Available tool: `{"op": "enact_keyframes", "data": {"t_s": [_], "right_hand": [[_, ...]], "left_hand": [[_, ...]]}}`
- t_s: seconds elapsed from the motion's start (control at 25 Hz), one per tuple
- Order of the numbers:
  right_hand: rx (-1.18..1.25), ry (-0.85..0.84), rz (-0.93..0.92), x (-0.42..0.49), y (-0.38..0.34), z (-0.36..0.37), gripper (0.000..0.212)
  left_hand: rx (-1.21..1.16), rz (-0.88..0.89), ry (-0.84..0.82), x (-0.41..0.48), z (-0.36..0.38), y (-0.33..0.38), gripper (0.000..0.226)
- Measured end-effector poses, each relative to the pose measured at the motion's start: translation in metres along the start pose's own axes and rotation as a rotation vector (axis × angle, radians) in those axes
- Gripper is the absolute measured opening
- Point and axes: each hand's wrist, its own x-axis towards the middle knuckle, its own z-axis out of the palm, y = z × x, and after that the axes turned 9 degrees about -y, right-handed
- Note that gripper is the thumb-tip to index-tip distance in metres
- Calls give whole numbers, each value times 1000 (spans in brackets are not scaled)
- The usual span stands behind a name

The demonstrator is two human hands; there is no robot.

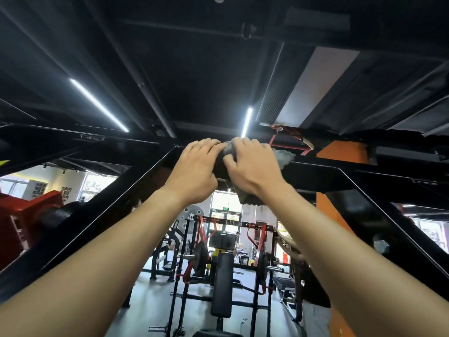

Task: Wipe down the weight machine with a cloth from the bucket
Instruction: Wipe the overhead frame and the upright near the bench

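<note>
The right hand (252, 166), just right of the frame's centre, is clutching the grey cloth (284, 156), its fingers curling over the fabric and pressing it onto the black crossbar (340, 177) of the weight machine. The cloth is wrapping the bar there, with one fluffy end sticking out to the right of the hand and another fold hanging below the wrist. Right beside it on the left, the left hand (194, 171) is gripping the same crossbar, fingers hooking over its top edge and fingertips reaching the edge of the cloth. Both forearms are stretching up from the lower corners. Black diagonal braces (126, 190) are running down from the bar on either side. A black padded bench (221, 283) is standing in the lower centre, and light strips (97, 103) are glowing at upper left.
</note>
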Motion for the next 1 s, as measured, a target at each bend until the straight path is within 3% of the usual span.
{"op": "enact_keyframes", "data": {"t_s": [0.2, 0.44, 0.64, 0.72, 0.84, 1.0], "right_hand": [[-112, -46, 215, 3, 28, -6, 49], [-85, -177, 99, 16, 4, -15, 42], [-78, -147, 380, 11, 26, -16, 51], [-85, -130, 342, 19, 5, -10, 49], [-131, -70, 144, 16, -18, 1, 40], [-71, 86, 152, -14, 12, 11, 42]], "left_hand": [[-43, -43, -4, -1, 0, 4, 79], [-58, -36, 11, -2, -1, 6, 78], [-74, -45, 4, -1, -3, 7, 78], [-72, -48, 8, -2, -2, 7, 79], [-75, -55, 20, -2, -4, 6, 80], [-65, -49, -31, -3, -10, 10, 81]]}}
